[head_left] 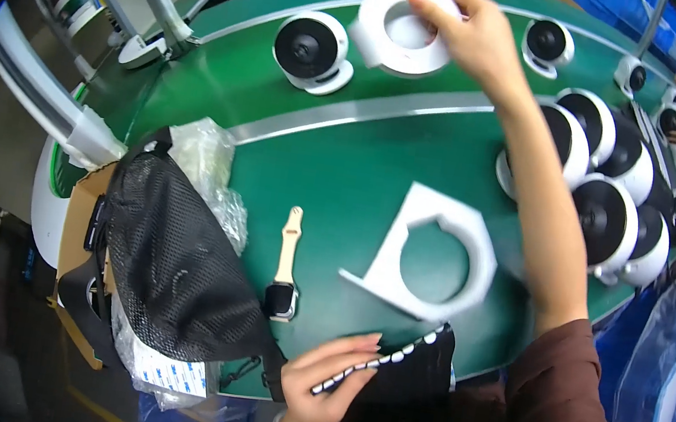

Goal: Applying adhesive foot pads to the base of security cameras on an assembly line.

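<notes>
My right hand [471, 31] reaches over the far belt, its thumb and fingers closed on the rim of a white ring-shaped part [377, 22] with a round hollow in the middle. Close to the near edge, my left hand [327, 382] pinches a black strip with white spots [397, 357]. Between the hands, a white ring-shaped frame with angled sides [481, 266] lies on the green table [345, 160]. A round white device with a black front [307, 47] stands on the belt, just left of the white part.
Several similar black-and-white devices [605, 218] crowd together at the right. A smartwatch with a beige band [287, 260] lies left of the frame. Beyond it are a black mesh bag [172, 257], clear plastic wrap [206, 162] and a cardboard box [84, 206]. A metal rail [369, 112] borders the belt.
</notes>
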The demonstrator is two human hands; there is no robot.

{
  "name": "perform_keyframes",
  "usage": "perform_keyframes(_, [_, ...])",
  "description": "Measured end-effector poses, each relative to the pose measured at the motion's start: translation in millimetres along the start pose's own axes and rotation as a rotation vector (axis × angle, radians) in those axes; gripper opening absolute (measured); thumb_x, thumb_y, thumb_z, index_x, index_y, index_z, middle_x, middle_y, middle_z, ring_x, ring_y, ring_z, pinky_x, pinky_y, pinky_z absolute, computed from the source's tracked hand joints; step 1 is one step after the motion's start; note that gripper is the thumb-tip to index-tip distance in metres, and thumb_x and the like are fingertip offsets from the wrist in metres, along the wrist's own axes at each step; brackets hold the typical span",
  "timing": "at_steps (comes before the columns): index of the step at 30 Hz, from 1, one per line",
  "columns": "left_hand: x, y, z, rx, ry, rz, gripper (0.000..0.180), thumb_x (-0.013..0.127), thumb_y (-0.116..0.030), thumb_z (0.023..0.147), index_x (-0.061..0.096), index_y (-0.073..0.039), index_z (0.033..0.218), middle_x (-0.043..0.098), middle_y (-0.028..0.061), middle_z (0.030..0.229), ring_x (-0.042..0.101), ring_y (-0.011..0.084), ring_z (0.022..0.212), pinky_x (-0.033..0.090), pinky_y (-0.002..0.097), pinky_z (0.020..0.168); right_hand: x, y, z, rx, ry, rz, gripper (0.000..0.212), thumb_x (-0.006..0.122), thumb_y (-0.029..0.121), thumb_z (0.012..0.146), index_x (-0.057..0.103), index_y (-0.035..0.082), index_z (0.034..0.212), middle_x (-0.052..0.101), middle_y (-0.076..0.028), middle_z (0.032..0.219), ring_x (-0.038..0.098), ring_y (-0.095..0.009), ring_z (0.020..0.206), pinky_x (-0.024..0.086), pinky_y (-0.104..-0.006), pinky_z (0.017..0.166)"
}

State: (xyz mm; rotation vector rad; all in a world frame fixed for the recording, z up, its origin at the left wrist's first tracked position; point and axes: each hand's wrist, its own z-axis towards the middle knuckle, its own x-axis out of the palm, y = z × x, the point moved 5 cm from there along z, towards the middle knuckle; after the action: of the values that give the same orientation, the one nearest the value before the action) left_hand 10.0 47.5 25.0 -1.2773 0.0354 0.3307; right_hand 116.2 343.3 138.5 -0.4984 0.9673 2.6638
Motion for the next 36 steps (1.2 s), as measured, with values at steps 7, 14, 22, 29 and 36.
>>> perform_keyframes(7, [24.8,-8.4,3.1,0.003,0.215,0.039,0.016,0.064,0.004,0.064,0.063,0.002,0.08,0.064,0.0124,0.078,0.063,0.0184,0.069,0.047,0.0224,0.061,-64.6,49.1,-79.1,0.062,0.118,0.287,0.023,0.052,0.025,0.084,0.056,0.004,0.075,0.042,0.006,0.06,0.033,0.0,0.053,0.023,-0.0153,0.046])
perform_keyframes(14, [29.2,-7.5,-1.4,0.013,0.177,0.081,0.013,0.066,0.003,0.065,0.064,0.001,0.077,0.063,0.0113,0.069,0.062,0.0157,0.06,0.045,0.021,0.054,-32.1,91.7,-111.8,-0.366,0.64,0.083,0.041,0.057,0.042,0.073,0.057,0.003,0.06,0.049,-0.014,0.05,0.051,-0.027,0.047,0.039,-0.0339,0.047])
perform_keyframes(22, [32.5,-20.0,14.5,-0.001,0.104,0.05,0.013,0.063,0.006,0.065,0.063,0.003,0.077,0.063,0.0105,0.07,0.06,0.0124,0.063,0.044,0.0204,0.058,-15.1,99.0,-132.7,-0.574,0.69,-0.013,0.036,0.057,0.041,0.072,0.055,0.008,0.06,0.044,-0.01,0.048,0.047,-0.029,0.048,0.039,-0.0326,0.051])
perform_keyframes(29, [9.1,-22.3,-5.5,0.007,-0.233,-0.061,0.011,0.06,0.007,0.065,0.061,0.007,0.076,0.06,0.0072,0.066,0.053,0.0081,0.058,0.04,0.0171,0.055,-94.4,122.0,-165.8,-0.414,0.227,0.134,0.041,0.072,0.018,0.058,0.06,0.0,0.093,0.06,-0.011,0.084,0.056,-0.021,0.073,0.043,-0.0283,0.066])
perform_keyframes(36, [26.2,-39.4,3.1,0.113,-0.159,0.098,0.012,0.061,0.007,0.062,0.061,0.006,0.074,0.06,0.0076,0.064,0.053,0.0084,0.055,0.039,0.0169,0.051,-85.8,103.7,-214.1,-0.112,0.39,0.158,0.016,0.065,0.01,0.062,0.054,0.008,0.073,0.051,-0.005,0.065,0.051,-0.023,0.058,0.041,-0.0302,0.052])
